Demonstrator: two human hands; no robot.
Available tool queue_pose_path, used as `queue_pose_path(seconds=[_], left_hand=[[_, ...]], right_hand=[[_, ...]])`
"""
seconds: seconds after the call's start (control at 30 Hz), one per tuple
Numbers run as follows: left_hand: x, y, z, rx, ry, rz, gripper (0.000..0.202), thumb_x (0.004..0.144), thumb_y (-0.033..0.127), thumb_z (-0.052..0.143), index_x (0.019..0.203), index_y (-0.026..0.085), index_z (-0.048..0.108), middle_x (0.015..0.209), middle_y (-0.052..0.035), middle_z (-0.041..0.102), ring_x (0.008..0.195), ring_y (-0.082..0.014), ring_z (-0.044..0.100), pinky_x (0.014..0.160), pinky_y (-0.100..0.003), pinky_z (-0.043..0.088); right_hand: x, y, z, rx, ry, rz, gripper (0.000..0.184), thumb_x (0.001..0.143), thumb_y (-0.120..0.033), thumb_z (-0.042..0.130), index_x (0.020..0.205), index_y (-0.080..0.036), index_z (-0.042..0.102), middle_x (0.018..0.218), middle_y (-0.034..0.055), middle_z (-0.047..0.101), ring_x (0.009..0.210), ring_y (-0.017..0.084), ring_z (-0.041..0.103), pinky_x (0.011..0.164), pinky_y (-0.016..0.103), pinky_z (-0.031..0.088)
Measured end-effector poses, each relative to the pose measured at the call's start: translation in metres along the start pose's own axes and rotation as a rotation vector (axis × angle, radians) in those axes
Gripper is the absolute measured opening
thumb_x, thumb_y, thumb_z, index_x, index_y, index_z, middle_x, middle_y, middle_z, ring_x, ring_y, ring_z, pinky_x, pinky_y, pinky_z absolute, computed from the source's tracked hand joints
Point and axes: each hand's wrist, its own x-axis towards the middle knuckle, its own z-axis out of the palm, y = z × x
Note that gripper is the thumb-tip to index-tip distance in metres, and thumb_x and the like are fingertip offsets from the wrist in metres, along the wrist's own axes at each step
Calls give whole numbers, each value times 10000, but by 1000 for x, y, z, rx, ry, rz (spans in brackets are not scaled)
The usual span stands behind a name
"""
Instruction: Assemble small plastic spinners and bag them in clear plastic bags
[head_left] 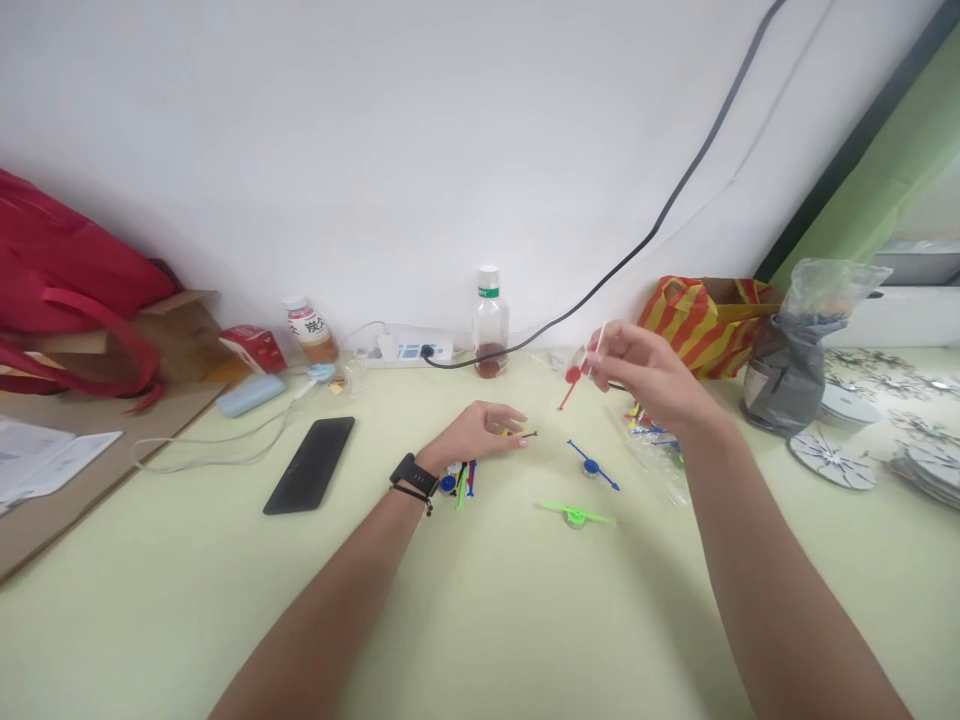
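Observation:
My right hand (637, 368) is raised above the table, fingers pinched on a small red spinner piece with a thin pointed arm (571, 382). My left hand (480, 432) rests on the table, its fingers closed on a small yellow piece with a dark thin arm (523, 435). Under that wrist lies a small heap of coloured pieces (459, 480). A blue spinner (592, 465) and a green spinner (576, 514) lie flat on the table between my hands. A clear plastic bag with more coloured pieces (651, 440) lies under my right forearm.
A black phone (310, 464) lies at left. Along the wall stand two bottles (489, 322), a power strip (409, 350) and a red box (255, 348). A striped bag (705, 318), a grey bag (787, 365) and round discs (832, 460) are at right; a red bag (67, 290) at far left.

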Motion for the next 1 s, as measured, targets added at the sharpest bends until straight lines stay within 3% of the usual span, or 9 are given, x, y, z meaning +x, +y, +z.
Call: queue_pose_path(seconds=[0.1,0.17,0.33,0.43,0.53,0.63,0.73,0.87,1.0], left_hand=[[0,0,2,-7,-29,39,493,730,448,886,1132,186,773,1096,-122,792,1053,-283,738,919,-372,558],[0,1,3,-13,-39,55,474,730,445,886,1107,182,771,1091,-116,788,1043,-274,734,920,-366,550],[0,7,6,-11,-26,13,537,707,451,906,1147,187,748,1072,-110,786,1002,-274,739,898,-381,555],[-3,14,4,-12,-22,-6,612,702,475,910,1209,185,728,1042,-118,788,994,-289,744,893,-408,569],[-4,25,-2,-28,19,52,594,758,517,863,1240,196,726,1131,-137,773,1104,-310,718,917,-419,574],[-4,37,-9,-63,99,140,468,903,570,703,1197,208,752,1214,-129,753,1125,-287,705,928,-406,568],[-3,46,-14,-39,202,175,407,973,552,607,1096,206,784,1169,-103,762,1047,-246,709,883,-364,563],[0,55,-14,85,338,242,288,955,439,650,988,193,795,1018,-73,774,927,-210,693,751,-299,547],[0,58,-11,103,441,277,210,897,342,697,1008,179,770,977,-74,772,887,-212,699,705,-289,556]], right_hand=[[5,-6,19,6,224,-125,325,889,-523,742,905,-260,552,824,6,626,697,178,616,647,335,525],[7,-9,33,-23,267,-181,316,898,-518,738,910,-257,560,825,8,627,705,178,622,656,332,528],[4,-19,58,-159,165,-265,212,974,-434,656,929,-236,596,873,34,679,757,182,649,677,318,510],[1,-23,62,-323,80,-299,107,993,-319,615,930,-233,607,823,15,681,700,159,596,649,305,463],[0,-24,62,-435,34,-316,82,978,-246,594,898,-228,592,789,3,663,681,150,555,642,300,434],[1,-24,61,-464,19,-317,77,968,-224,579,892,-224,589,780,2,654,688,149,551,645,295,429],[0,-27,61,-443,10,-310,69,962,-228,585,894,-220,599,779,2,653,682,145,539,643,289,430],[-2,-31,64,-384,19,-308,97,970,-263,601,900,-211,642,778,8,661,666,140,523,636,286,433],[-1,-29,72,-370,3,-317,111,968,-255,609,902,-211,687,774,6,678,660,136,520,620,282,427]])
